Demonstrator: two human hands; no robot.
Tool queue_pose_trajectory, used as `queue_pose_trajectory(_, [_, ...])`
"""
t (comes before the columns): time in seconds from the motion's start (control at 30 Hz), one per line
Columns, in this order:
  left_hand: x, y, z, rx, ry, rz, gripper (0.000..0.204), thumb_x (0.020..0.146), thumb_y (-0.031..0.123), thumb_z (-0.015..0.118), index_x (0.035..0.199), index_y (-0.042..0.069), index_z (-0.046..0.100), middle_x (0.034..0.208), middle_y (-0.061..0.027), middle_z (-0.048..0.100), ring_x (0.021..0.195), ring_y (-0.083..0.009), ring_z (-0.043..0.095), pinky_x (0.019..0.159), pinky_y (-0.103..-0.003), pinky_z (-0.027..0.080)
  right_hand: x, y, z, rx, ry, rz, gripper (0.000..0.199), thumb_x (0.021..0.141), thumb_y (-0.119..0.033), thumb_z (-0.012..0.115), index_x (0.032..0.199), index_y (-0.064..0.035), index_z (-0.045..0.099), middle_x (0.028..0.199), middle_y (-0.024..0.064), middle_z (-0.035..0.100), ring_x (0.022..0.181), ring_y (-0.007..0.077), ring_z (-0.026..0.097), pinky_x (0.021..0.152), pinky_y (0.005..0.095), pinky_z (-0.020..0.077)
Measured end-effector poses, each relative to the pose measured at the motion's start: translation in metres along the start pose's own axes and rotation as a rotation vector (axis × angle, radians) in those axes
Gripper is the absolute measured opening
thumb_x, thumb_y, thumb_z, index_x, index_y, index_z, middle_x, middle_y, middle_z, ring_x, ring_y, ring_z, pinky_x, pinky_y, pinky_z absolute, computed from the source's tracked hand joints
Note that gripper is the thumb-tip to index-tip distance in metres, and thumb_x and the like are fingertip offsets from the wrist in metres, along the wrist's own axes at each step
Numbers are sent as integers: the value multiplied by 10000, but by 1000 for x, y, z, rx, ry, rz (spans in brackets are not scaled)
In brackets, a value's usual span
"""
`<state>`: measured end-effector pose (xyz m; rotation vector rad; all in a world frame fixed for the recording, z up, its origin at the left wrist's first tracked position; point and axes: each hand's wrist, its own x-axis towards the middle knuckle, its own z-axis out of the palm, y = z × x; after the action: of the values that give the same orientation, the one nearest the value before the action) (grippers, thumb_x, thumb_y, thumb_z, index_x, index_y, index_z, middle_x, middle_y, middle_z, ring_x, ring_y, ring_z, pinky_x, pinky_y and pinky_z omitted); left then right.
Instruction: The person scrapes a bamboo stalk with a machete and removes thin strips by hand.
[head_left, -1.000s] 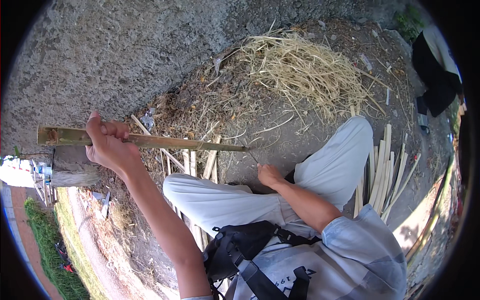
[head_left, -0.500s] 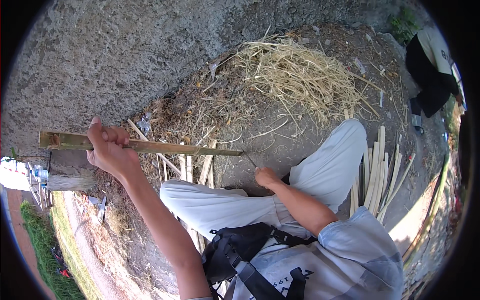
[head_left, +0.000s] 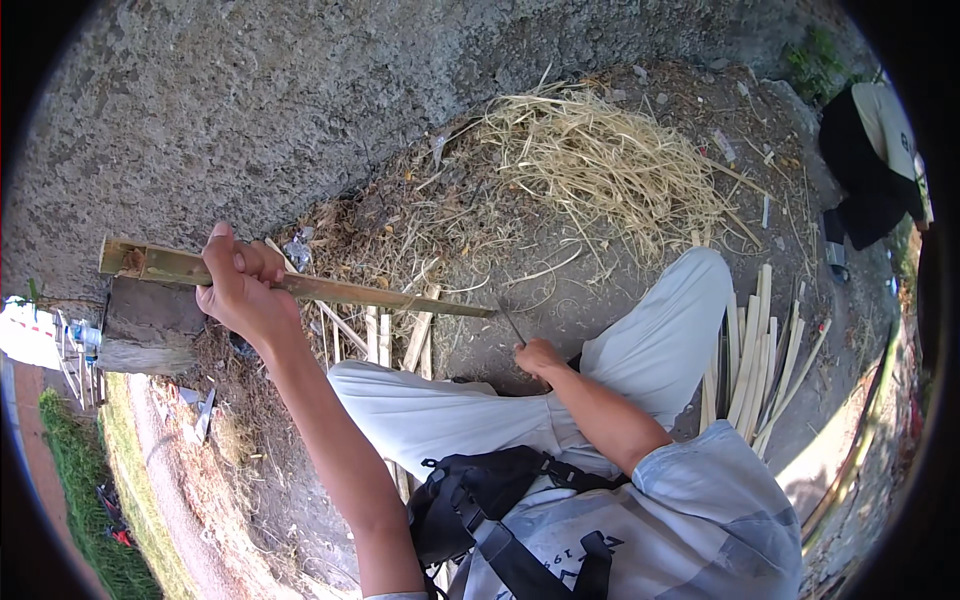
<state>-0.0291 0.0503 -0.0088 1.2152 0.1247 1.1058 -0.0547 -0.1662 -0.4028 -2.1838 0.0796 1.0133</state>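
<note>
On bare ground (head_left: 565, 315) beside a rough wall (head_left: 250, 110), a person (head_left: 690, 510) sits in pale trousers (head_left: 440, 405), a black bag (head_left: 470, 500) at the waist. The right hand (head_left: 540, 358) is clenched around a knife (head_left: 513, 328), its handle hidden by the fingers, the blade at the narrow end of a strip (head_left: 350, 293) that looks like bamboo; whether they touch is unclear. The left hand (head_left: 245, 282) grips the strip close to its other end. With that lone grip so far from the blade, the strip could twist or swing, and a slipping edge could glance toward the left knee (head_left: 345, 375). Bare fingers also risk splinters. Slats (head_left: 745, 370) lie beside the right thigh; beyond, shavings (head_left: 610, 160) heap near the wall, another person (head_left: 865, 150) at far right.
</note>
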Motion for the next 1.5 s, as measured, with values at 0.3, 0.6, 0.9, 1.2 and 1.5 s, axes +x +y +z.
queue_pose_trajectory(0.3, [-2, -3, 5, 27, 11, -15, 388, 858, 122, 611, 567, 122, 354, 456, 25, 284, 378, -76, 250, 383, -273, 214, 3, 2, -1, -62, -19, -25, 361, 826, -223, 564, 609, 54, 643, 574, 176, 637, 581, 285, 670, 657, 378, 543])
queue_pose_trajectory(0.6, [-5, -1, 23, -5, -86, -53, 375, 854, 102, 611, 580, 111, 356, 462, 27, 272, 381, -81, 252, 391, -282, 217, 4, -10, -8, -32, 38, -13, 246, 751, -172, 595, 737, 59, 678, 706, 213, 674, 728, 319, 696, 698, 383, 541])
queue_pose_trajectory(0.9, [4, -7, 14, -62, -196, -132, 386, 863, 71, 574, 559, 106, 338, 473, 18, 276, 382, -86, 252, 387, -280, 217, -50, -43, -63, 186, 227, -319, 235, 759, -200, 632, 876, -2, 682, 791, 211, 678, 795, 353, 672, 717, 415, 514])
queue_pose_trajectory(1.2, [19, 0, -13, -74, -336, -228, 371, 878, 187, 538, 576, 138, 328, 445, 13, 264, 367, -98, 251, 395, -284, 244, -23, -4, -63, 189, 410, -223, 171, 772, -173, 628, 816, -11, 660, 669, 144, 661, 620, 248, 661, 597, 382, 502])
queue_pose_trajectory(1.5, [29, -5, -14, -74, -311, -165, 371, 891, 193, 571, 601, 115, 353, 469, 6, 293, 373, -105, 298, 405, -282, 287, -12, -11, -59, 386, 292, -85, 196, 811, -196, 616, 800, -4, 653, 620, 115, 644, 530, 209, 644, 514, 354, 500])
